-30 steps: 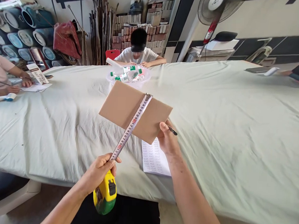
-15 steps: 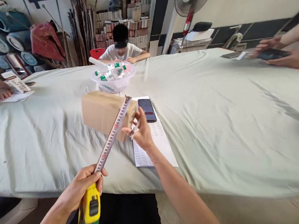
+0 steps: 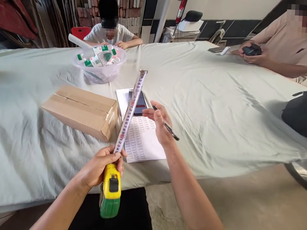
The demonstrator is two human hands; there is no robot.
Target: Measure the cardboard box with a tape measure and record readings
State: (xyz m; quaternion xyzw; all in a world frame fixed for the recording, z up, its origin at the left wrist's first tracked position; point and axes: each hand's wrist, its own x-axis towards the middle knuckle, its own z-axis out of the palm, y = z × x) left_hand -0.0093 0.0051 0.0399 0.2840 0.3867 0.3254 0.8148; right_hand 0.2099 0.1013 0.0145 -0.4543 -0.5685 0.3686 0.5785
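My left hand point(image 3: 100, 166) is closed on the tape measure point(image 3: 111, 195) where the blade leaves its yellow and green case. The extended blade point(image 3: 125, 125) slants up and away, crossing in front of the phone and the written sheet. My right hand point(image 3: 164, 128) holds a black pen point(image 3: 172, 131) against the thumb, its fingers partly stretched, over the right side of the paper point(image 3: 151, 146). Rows of handwritten figures cover part of that sheet. A dark phone point(image 3: 140, 107) lies at its upper end. Left of the paper rests a taped cardboard box point(image 3: 78, 112), touched by neither hand.
A pale cloth point(image 3: 208, 108) covers the table. Beyond the box stands a clear plastic basin point(image 3: 100, 75) with several bottles. One person point(image 3: 109, 25) sits across the table; another person point(image 3: 279, 50) at the right holds a dark object. A dark chair back point(image 3: 303, 112) stands at right.
My right hand has drawn back from the box, moving right over the paper with the pen. The tape measure has shifted right, and the box now lies flat. The view has turned rightward.
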